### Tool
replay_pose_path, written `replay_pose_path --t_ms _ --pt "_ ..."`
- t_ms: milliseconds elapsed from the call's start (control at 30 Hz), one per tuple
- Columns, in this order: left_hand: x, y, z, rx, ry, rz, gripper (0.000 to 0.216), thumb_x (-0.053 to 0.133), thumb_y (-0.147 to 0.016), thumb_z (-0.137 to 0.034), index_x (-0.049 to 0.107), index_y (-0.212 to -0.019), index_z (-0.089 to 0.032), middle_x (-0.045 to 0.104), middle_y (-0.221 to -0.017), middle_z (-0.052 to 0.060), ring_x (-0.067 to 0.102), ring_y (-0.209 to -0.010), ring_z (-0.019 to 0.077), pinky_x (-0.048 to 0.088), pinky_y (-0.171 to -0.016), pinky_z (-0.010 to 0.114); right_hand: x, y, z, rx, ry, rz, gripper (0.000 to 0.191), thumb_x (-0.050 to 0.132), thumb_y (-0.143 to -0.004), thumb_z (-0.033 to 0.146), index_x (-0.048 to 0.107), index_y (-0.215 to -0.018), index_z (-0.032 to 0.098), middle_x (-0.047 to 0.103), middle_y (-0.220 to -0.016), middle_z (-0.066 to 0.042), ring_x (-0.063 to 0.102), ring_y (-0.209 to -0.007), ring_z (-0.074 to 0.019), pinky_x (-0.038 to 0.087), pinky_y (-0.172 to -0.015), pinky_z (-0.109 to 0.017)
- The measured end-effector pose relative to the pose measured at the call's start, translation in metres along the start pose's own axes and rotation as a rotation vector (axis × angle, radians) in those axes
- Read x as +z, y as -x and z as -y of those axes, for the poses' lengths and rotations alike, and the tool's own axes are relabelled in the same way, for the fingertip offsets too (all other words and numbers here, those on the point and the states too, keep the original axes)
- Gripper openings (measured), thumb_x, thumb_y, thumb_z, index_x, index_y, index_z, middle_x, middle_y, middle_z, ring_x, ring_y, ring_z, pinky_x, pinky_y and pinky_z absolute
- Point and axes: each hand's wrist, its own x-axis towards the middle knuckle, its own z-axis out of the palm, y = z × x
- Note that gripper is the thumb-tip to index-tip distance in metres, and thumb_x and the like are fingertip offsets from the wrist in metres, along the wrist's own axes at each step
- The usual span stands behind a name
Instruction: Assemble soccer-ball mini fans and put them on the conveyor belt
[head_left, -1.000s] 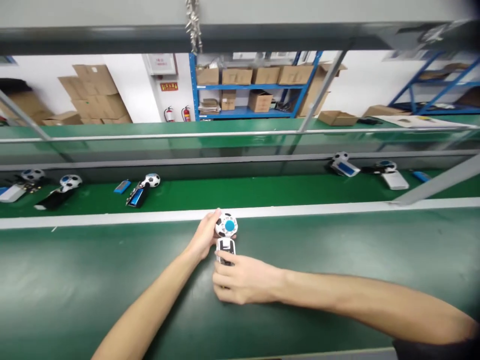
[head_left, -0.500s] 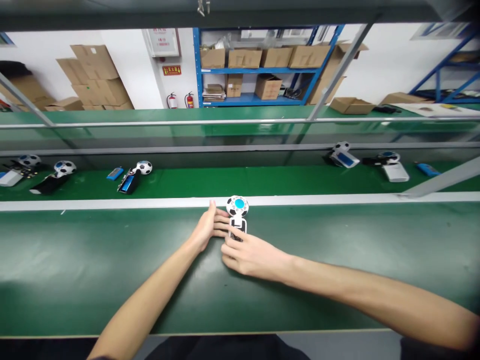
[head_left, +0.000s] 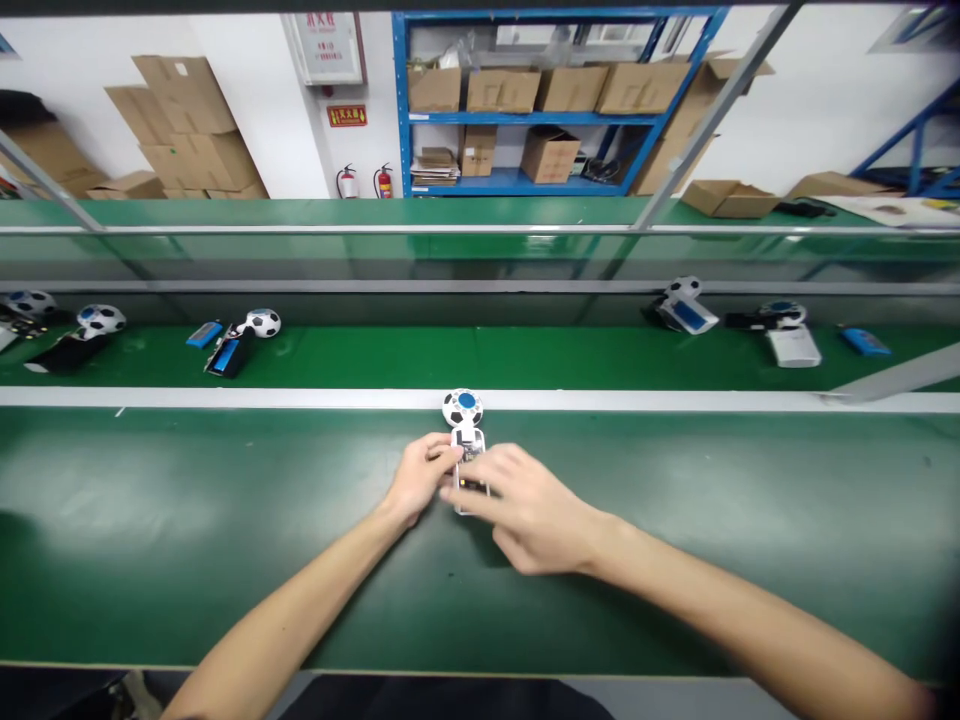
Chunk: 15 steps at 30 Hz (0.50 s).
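On the green bench in front of me lies a device with a soccer-ball head (head_left: pixel 463 406) and a blue disc on its face. Its white-rimmed body (head_left: pixel 471 436) is uncovered, showing dark circuit parts inside. My left hand (head_left: pixel 421 478) grips the left edge of that body, thumb on top and fingers curled beside it. Over the lower part of the body reaches my right hand (head_left: pixel 536 515), its fingers apart and slightly blurred. I see nothing held in it. The right fingers hide some of the circuit parts.
Beyond the pale bench strip (head_left: pixel 600 400), similar ball-headed devices lie on a lower green surface, among them a black-bodied one (head_left: pixel 229 352) and a white-bodied one (head_left: pixel 795 346). Blue battery-like packs (head_left: pixel 204 334) lie near them. A slanted metal post (head_left: pixel 900 375) stands at right.
My left hand has closed from stretched-out fingers onto the body's edge. My right hand has lifted and opened, showing more of the body. The view has tilted down slightly.
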Motion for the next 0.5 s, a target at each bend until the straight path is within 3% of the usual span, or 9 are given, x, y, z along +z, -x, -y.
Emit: replay_pose_path --t_ms 67,133,333,500 --pt "0.002 0.002 0.002 0.057 -0.017 -0.027 0.047 0.079 -0.071 -0.043 0.064 -0.101 -0.01 0.071 -0.085 0.008 0.066 -0.076 0.0156 0.052 -0.073 0.026 -0.002 -0.004 -0.011 0.3 -0.118 -0.124 0.04 0.05 -0.087 0.014 0.059 -0.126 0.017 0.061 -0.109 -0.012 0.059 -0.095 -0.0226 0.052 -0.085 -0.04" --pt "0.004 0.002 0.004 0.105 -0.049 -0.047 0.048 0.077 -0.073 -0.046 0.063 -0.102 -0.01 0.07 -0.084 0.008 0.065 -0.076 0.0159 0.052 -0.072 0.027 0.003 -0.011 -0.023 0.479 -0.157 -0.159 0.038 0.046 -0.092 0.016 0.058 -0.128 0.017 0.059 -0.106 -0.012 0.06 -0.087 -0.0203 0.054 -0.078 -0.036" --pt "-0.001 0.002 0.005 0.125 -0.102 -0.057 0.055 0.077 -0.071 -0.052 0.061 -0.102 -0.01 0.067 -0.081 0.008 0.064 -0.07 0.0158 0.052 -0.064 0.026 0.018 -0.026 -0.031 0.465 -0.184 0.0 0.027 0.051 -0.094 0.021 0.067 -0.116 0.019 0.058 -0.108 -0.01 0.062 -0.087 -0.02 0.053 -0.078 -0.035" --pt "-0.002 0.005 0.005 0.13 -0.181 -0.074 0.046 0.074 -0.075 -0.047 0.063 -0.1 -0.01 0.065 -0.077 0.005 0.059 -0.066 0.0124 0.047 -0.056 0.021 0.016 -0.027 -0.027 0.517 -0.256 -0.021 0.021 0.055 -0.091 0.014 0.068 -0.107 0.016 0.061 -0.107 -0.009 0.062 -0.089 -0.0196 0.051 -0.08 -0.033"
